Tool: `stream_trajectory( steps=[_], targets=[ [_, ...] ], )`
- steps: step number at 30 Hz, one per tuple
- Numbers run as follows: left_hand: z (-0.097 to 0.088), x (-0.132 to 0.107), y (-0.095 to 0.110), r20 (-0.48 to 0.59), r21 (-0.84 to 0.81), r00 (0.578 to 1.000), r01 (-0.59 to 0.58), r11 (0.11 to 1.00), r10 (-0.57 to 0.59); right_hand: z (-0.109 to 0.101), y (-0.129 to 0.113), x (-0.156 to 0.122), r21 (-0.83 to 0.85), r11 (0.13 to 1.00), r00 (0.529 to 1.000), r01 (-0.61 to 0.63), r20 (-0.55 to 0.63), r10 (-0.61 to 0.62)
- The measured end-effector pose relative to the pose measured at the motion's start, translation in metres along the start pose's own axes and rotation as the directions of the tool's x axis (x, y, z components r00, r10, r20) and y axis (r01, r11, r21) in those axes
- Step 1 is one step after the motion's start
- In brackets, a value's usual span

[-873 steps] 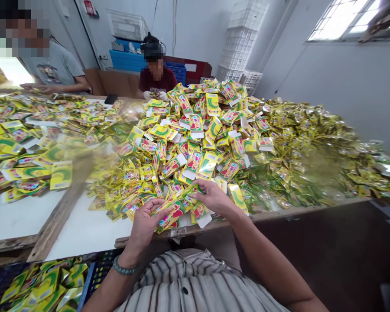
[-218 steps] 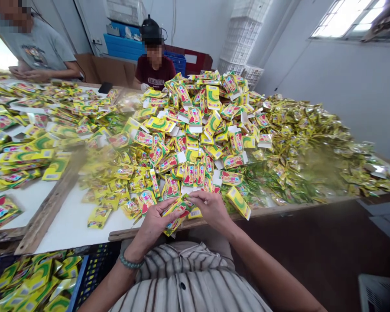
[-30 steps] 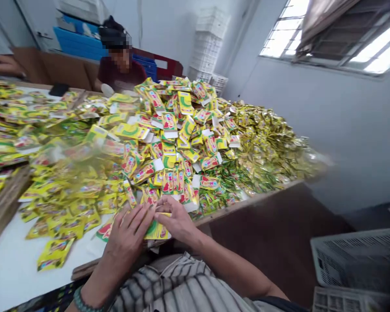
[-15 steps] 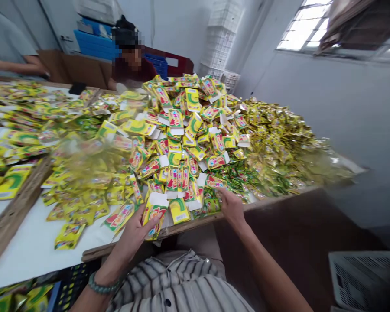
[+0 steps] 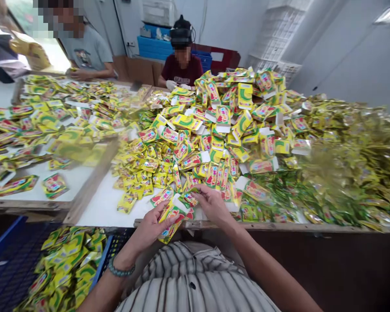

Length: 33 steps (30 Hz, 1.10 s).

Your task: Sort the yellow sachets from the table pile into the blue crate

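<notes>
My left hand (image 5: 146, 232) grips a small yellow and green printed carton (image 5: 170, 224), tilted, with its white end flap raised at the top. Fingers and thumb close around the carton's sides. Between the thumb and fingertips of my right hand (image 5: 216, 210) is a small green and red sachet (image 5: 190, 199), at the carton's upper end. Whether the sachet's lower edge is inside the carton, I cannot tell. Just beyond both hands rises a heap of similar cartons (image 5: 216, 151), several with flaps sticking out. Yellow sachets (image 5: 149, 169) lie to the left of the heap.
Green sachets (image 5: 273, 195) and gold sachets (image 5: 351, 134) spread to the right. A wooden divider (image 5: 92, 182) crosses the white tabletop (image 5: 97, 206). Below the left edge stands a blue crate (image 5: 108, 251) of filled cartons. Two people (image 5: 183, 65) (image 5: 91, 50) sit across the table.
My right hand has moved left from the green sachets to the carton, bringing a sachet with it. The left hand still holds the carton. The view has swung left.
</notes>
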<state>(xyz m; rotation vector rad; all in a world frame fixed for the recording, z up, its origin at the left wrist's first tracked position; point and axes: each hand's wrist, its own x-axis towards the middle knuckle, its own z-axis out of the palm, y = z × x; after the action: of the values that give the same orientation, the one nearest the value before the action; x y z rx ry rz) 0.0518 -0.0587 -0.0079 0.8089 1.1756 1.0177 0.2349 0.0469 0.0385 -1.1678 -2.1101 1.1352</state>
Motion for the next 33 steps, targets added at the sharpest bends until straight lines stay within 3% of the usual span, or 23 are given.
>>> stream_trajectory(
  steps=[4, 11, 14, 16, 21, 26, 30, 33],
  targets=[
    [-0.011, -0.010, -0.004, -0.024, -0.084, 0.999, 0.046, 0.995, -0.048, 0.021, -0.009, 0.007, -0.015, 0.999, 0.991, 0.037, 0.128, -0.035],
    [-0.023, -0.027, -0.021, -0.026, -0.168, 0.995, 0.090, 0.982, -0.095, 0.049, 0.002, 0.007, 0.101, 0.986, 0.977, -0.131, 0.184, 0.111],
    [-0.030, -0.033, -0.022, -0.065, -0.181, 0.991, 0.101, 0.978, -0.114, 0.044, -0.006, 0.015, -0.008, 1.000, 0.986, -0.015, 0.169, 0.016],
    [-0.034, -0.035, -0.019, -0.089, -0.158, 0.990, 0.092, 0.983, -0.107, 0.040, -0.015, 0.022, -0.111, 0.987, 0.970, 0.117, 0.226, -0.089],
    [-0.042, -0.036, -0.013, -0.089, -0.113, 0.992, 0.077, 0.991, -0.088, 0.046, -0.034, 0.038, -0.247, 0.874, 0.832, 0.419, 0.490, -0.260],
    [-0.041, -0.035, -0.011, -0.097, -0.148, 0.990, 0.090, 0.985, -0.105, 0.055, -0.046, 0.054, -0.277, 0.789, 0.668, 0.548, 0.713, -0.213],
    [-0.040, -0.036, -0.015, -0.065, -0.150, 0.992, 0.093, 0.984, -0.104, 0.058, -0.051, 0.063, -0.310, 0.758, 0.608, 0.573, 0.781, -0.140],
    [-0.040, -0.036, -0.019, -0.058, -0.075, 0.996, 0.068, 0.995, -0.073, 0.060, -0.054, 0.065, -0.355, 0.749, 0.617, 0.560, 0.782, -0.090]
  ],
)
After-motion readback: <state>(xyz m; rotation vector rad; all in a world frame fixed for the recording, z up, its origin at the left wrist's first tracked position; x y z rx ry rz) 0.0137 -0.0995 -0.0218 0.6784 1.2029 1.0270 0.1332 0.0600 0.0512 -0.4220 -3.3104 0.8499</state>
